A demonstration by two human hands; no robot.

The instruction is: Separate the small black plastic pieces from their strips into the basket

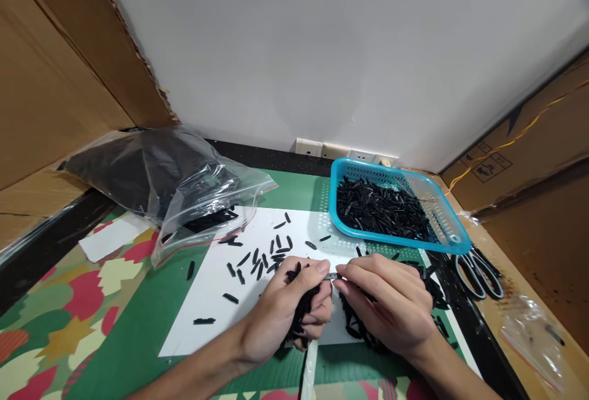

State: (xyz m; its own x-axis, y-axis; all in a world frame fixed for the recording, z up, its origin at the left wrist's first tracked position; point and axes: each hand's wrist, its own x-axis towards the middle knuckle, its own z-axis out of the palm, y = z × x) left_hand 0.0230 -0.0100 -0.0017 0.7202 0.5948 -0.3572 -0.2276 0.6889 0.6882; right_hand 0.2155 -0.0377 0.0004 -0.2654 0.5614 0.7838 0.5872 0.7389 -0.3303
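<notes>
My left hand [299,302] is closed around a bunch of small black strips [301,314], which stick out above and below the fingers. Between its thumb and forefinger is one end of a short dark strip [331,276] with small light marks. The other end is pinched by the fingertips of my right hand [391,296]. More black strips [356,323] lie in a heap under and beside my right hand, partly hidden by it. Loose strips [260,262] are scattered to the left on a white paper sheet [202,289].
A blue plastic basket [400,237] full of black strips stands at the back right. A clear zip bag [184,167] of dark pieces lies at the back left. Scissors [476,274] and a small plastic bag [534,332] rest on the right. Wall sockets [340,151] sit behind.
</notes>
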